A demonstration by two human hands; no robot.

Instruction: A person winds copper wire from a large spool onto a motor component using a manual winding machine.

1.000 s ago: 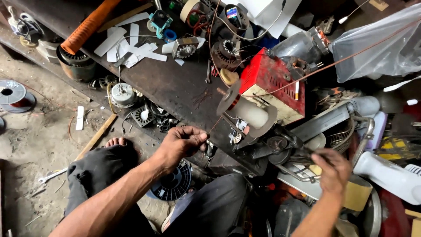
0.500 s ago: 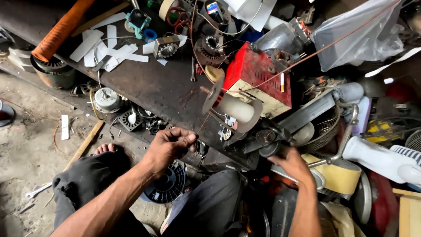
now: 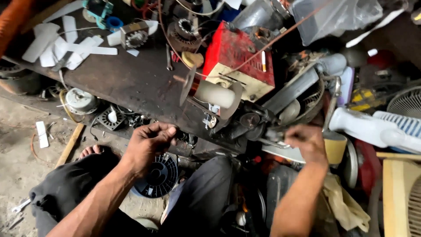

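— Where are my hands right now?

— My left hand [image 3: 149, 142] is curled, fingertips pinched together at the front edge of the counter [image 3: 131, 83], seemingly on a fine copper wire [image 3: 280, 37]; the strand itself is too thin to see between the fingers. My right hand [image 3: 309, 139] is closed around what looks like a crank handle on the winding machine [image 3: 245, 120], just left of that hand.

— And the coil?

— The pale bobbin [image 3: 215, 93] sits on the machine's spindle, up and to the right of my left hand, between two discs. I see a little copper at its left end only, so I judge the winding barely begun; most of the core is bare.

— What crowds the work?

— Plenty. A red box [image 3: 237, 61] stands right behind the bobbin, with the wire running over it towards the upper right. Beyond my right hand lie a fan grille [image 3: 405, 103] and a white plastic housing [image 3: 364, 127]. Below my left hand a black spool [image 3: 158, 175] rests on the floor by my knee. White strips [image 3: 70, 44] lie well off, far left on the counter.
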